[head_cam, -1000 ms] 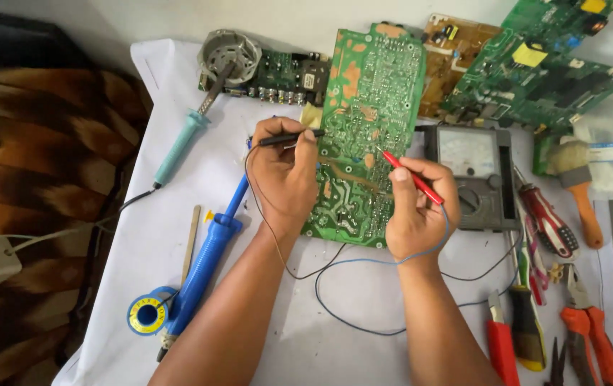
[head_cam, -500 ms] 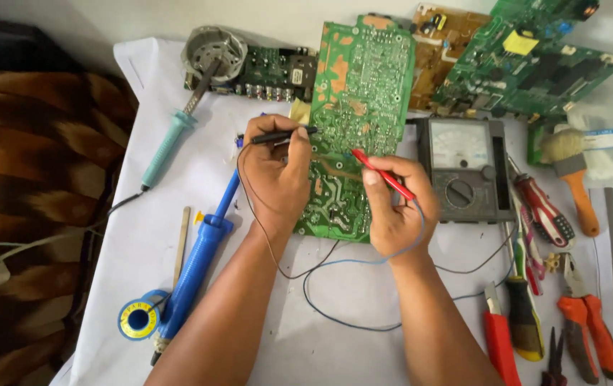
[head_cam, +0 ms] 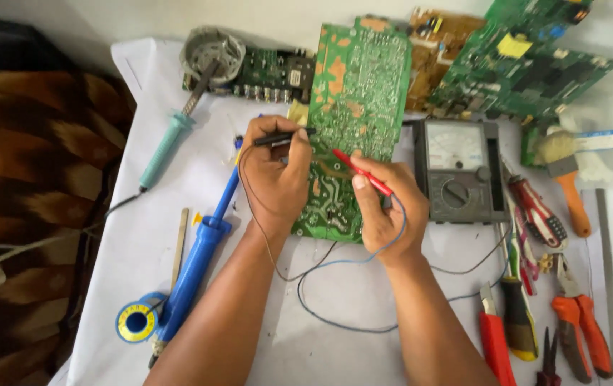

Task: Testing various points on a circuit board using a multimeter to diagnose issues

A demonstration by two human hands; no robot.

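While both probe tips rested on the green circuit board [head_cam: 353, 121], the left hand [head_cam: 278, 175] pinched the black probe [head_cam: 285, 136] and the right hand [head_cam: 385, 211] the red probe [head_cam: 362, 173]; reading the meter [head_cam: 458, 170] beside the board seemed next.

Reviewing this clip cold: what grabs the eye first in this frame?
Dead centre, the left hand holds a black probe and the right hand a red probe, both tips on the solder side of a green circuit board. Just right of it sits a grey analog meter. On the white cloth at left lies a blue desoldering pump; orange-handled pliers lie far right.
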